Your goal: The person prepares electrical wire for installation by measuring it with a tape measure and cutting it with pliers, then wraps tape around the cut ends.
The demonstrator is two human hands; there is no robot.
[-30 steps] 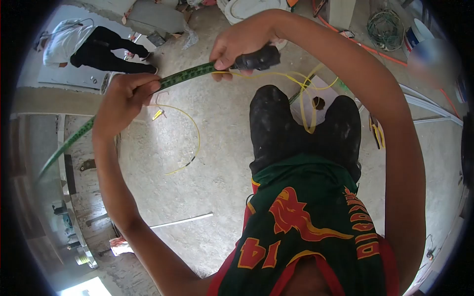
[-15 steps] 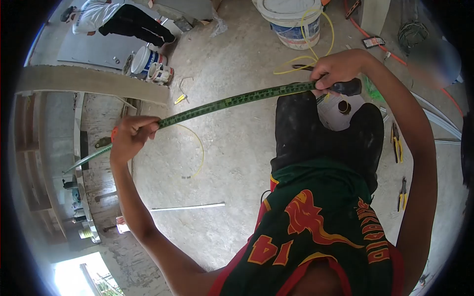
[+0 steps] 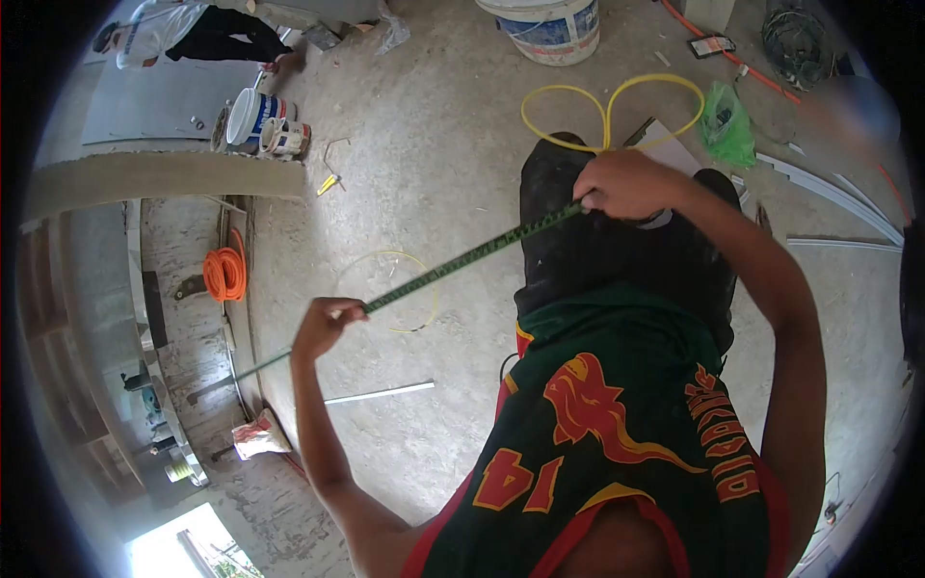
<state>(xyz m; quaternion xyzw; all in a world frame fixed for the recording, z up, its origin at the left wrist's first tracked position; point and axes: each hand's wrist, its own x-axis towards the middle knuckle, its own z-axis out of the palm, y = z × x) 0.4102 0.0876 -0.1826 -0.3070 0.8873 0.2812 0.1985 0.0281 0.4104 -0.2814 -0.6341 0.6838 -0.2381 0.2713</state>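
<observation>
A green tape measure blade (image 3: 472, 258) with dark markings slants between my hands across the front of my body. My left hand (image 3: 326, 326) pinches it, and its free end runs on past that hand to the lower left. At the other side my right hand (image 3: 621, 185) closes its fingers on the blade just above my thighs. Two loops of thin yellow cable (image 3: 607, 116) rise from behind the right hand. A further yellow curve of cable (image 3: 395, 255) arcs over the floor behind the blade. What lies inside the right palm is hidden.
A white-and-blue bucket (image 3: 549, 34) stands ahead. At right are a green plastic bag (image 3: 727, 125) and white strips (image 3: 829, 193). An orange hose coil (image 3: 224, 275) lies at left, near a yellow-handled tool (image 3: 330, 183). Another person (image 3: 207, 34) bends over at upper left.
Both hands have come nearer my body, the left one moving right and down. The blade span between them is shorter and steeper. The yellow loops now stand up more widely above the right hand.
</observation>
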